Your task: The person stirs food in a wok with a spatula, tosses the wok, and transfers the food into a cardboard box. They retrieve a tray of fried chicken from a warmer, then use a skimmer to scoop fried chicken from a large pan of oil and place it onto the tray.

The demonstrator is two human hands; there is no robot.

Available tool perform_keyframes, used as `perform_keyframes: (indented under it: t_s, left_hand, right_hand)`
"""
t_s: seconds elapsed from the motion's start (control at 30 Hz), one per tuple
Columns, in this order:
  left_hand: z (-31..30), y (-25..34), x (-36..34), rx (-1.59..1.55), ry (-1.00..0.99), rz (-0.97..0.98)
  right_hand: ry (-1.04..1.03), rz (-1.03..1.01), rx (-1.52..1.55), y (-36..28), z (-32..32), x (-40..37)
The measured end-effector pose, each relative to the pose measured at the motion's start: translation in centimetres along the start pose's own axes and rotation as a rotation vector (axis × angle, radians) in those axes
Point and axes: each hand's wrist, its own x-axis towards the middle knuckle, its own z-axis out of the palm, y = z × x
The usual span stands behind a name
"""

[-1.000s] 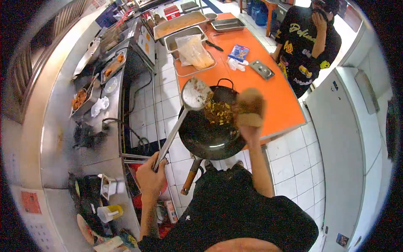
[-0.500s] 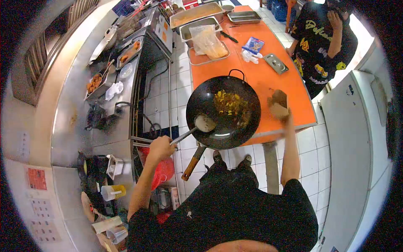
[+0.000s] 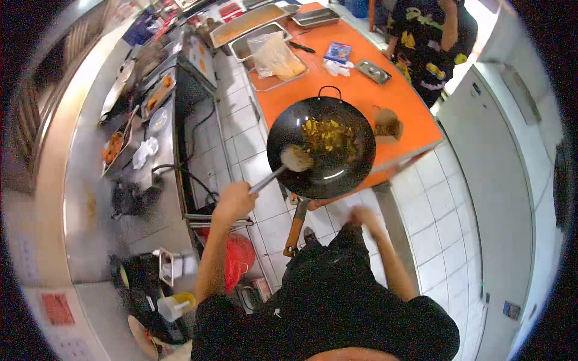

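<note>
A black wok (image 3: 286, 129) sits on the orange table, with chopped yellow and brown food (image 3: 328, 135) inside it. My left hand (image 3: 235, 201) is closed around the handle of a metal wok ladle (image 3: 270, 178), whose food-coated bowl rests inside the wok. The wok's wooden handle (image 3: 295, 231) points down toward my body, with no hand on it. My right hand (image 3: 364, 219) is below the table edge, in front of my leg, its fingers smeared by motion. Right of the wok is a small brown box-like container (image 3: 387, 124), blurred.
On the orange table (image 3: 355, 96) are a bag in a tray (image 3: 277, 57), a knife (image 3: 302, 47), a blue packet (image 3: 339, 52) and a metal lid (image 3: 373, 72). Another person (image 3: 427, 48) stands at the far right. A steel counter runs along the left, a white cabinet (image 3: 481, 168) on the right.
My right hand has come away from the brown container and moved down and left toward my body. The container stays on the table. My left hand keeps the ladle in the wok.
</note>
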Motion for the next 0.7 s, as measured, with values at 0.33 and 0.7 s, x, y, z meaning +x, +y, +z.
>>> perform_keyframes:
  t_s: [0.33, 0.7]
  left_hand:
    - [1.8, -4.4, 10.9, -0.032, 0.223, 0.325]
    - [-4.1, -3.0, 15.5, 0.253, 0.287, 0.393]
  right_hand:
    - [-0.047, 0.23, 0.593, -1.1, 23.7, 0.8]
    - [0.011, 0.329, 0.461, -3.3, 15.1, -4.1]
